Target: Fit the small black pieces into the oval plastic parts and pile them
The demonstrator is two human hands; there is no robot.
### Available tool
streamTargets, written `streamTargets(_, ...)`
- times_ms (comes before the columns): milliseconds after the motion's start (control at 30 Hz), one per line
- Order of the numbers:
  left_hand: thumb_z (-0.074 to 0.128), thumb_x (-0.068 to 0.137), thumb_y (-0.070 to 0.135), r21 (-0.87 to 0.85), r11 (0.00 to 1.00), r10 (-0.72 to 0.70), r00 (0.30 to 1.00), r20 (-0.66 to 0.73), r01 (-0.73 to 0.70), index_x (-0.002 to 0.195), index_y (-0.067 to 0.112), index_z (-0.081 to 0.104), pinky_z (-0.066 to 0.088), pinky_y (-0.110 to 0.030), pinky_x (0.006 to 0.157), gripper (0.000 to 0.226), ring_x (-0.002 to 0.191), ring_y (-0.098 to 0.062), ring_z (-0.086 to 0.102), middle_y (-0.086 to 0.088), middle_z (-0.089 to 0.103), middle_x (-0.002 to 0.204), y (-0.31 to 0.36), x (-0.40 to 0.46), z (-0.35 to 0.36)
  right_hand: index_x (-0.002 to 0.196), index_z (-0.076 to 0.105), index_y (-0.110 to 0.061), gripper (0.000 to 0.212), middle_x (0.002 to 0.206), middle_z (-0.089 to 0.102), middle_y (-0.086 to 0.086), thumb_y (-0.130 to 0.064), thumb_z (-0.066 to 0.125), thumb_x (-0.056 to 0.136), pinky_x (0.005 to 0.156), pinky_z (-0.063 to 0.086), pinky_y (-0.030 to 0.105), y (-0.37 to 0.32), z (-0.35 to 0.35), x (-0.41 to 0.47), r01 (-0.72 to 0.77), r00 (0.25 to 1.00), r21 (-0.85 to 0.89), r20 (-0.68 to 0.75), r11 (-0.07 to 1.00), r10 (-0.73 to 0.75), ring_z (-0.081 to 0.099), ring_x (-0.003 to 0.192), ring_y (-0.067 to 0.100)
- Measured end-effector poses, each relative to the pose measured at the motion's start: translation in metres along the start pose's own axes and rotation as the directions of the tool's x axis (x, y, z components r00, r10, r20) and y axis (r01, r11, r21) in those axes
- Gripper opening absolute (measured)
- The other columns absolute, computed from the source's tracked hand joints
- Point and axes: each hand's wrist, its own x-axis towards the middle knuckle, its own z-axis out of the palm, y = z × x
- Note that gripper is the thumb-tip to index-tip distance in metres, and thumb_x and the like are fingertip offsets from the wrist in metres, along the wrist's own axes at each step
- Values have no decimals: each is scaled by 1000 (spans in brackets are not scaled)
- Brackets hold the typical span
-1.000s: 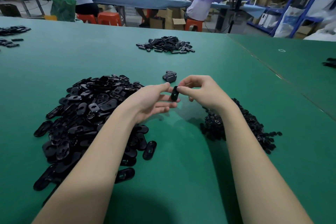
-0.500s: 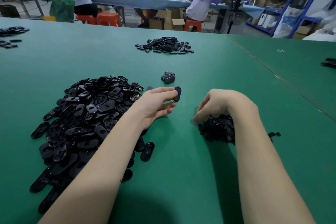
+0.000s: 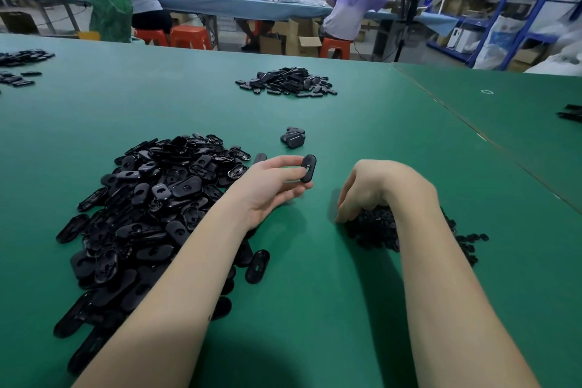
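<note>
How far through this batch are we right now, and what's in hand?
Done: only a small stack of black oval plastic parts lies beyond the hands. In hand: the left hand pinches one oval plastic part; the right hand reaches into the heap of small black pieces, fingers hidden. Left: the big pile of loose oval parts on the green table, so most remains.

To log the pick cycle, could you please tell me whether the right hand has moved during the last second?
Yes. The right hand left the oval part, held by the left hand, and dropped toward the person onto the small-piece heap.
</note>
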Motion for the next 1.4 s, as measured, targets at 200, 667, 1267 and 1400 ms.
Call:
streamTargets(200, 61, 94, 0, 110, 994, 22, 1000, -3, -22, 111, 21, 73, 52, -16, 59, 30, 73, -12, 72, 1, 73, 79, 2, -2, 0, 85, 81, -31, 4, 85, 77, -4, -30, 78, 83, 68, 50, 25, 9, -4, 2, 208, 978, 199, -70, 958, -197, 58, 62, 9)
streamTargets(667, 73, 87, 8, 79, 986, 160, 959, -236, -146, 89, 20, 58, 49, -22, 61, 20, 76, -17, 70, -2, 75, 77, -5, 7, 4, 88, 80, -22, 11, 72, 72, -12, -16, 71, 90, 54, 45, 14, -16, 15, 12, 426, 901, 732, -397, 532, -176, 59, 56, 0)
streamTargets(1267, 63, 86, -17, -177, 964, 179, 976, -126, -199, 105, 0, 65, 60, -23, 81, 26, 93, -26, 75, -13, 78, 92, -1, -1, 12, 89, 83, -18, 7, 55, 64, -17, -15, 80, 84, 45, 37, 10, -17, 15, 11, 405, 901, 796, -432, 450, -46, 45, 44, -2)
streamTargets(1400, 65, 85, -16, -177, 961, 190, 973, -128, -211, 105, -1, 65, 60, -24, 82, 25, 94, -27, 75, -15, 77, 95, 0, -1, 11, 90, 83, -17, 7, 56, 65, -16, -15, 80, 84, 45, 36, 10, -18, 15, 12, 414, 898, 806, -439, 424, -42, 44, 43, -2)
